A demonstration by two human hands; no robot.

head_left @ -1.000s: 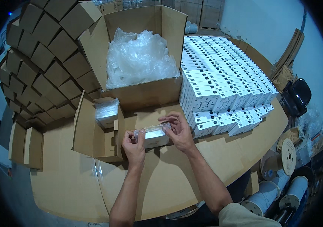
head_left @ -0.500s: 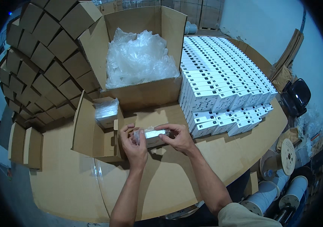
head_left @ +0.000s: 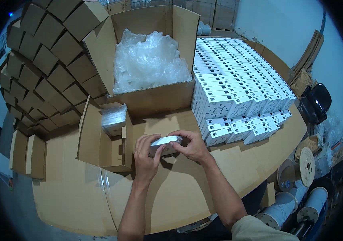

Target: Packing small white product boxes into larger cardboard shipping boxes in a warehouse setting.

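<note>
Between my two hands I hold a small white box (head_left: 166, 145) in clear plastic wrap, a little above the cardboard-covered table. My left hand (head_left: 145, 156) grips its left end, thumb on the near side and fingers behind. The right end is in my right hand (head_left: 192, 147), where some loose clear film shows by the fingers. Just left of my left hand stands an open brown carton (head_left: 113, 154). Inside it, toward the far end, are plastic-wrapped white boxes (head_left: 114, 117); the near part of the carton shows bare cardboard.
Beyond my hands is a big carton (head_left: 151, 98) full of clear plastic bags (head_left: 149, 60). To the right stand stacked rows of white boxes (head_left: 235, 92). Brown cartons (head_left: 51, 66) are piled at the left. Cable spools (head_left: 307, 166) lie past the table's right edge.
My left fingers have moved from the loose film at the box's left end to a wrapped grip around it. The film there now lies closer, and the box has shifted slightly right.
</note>
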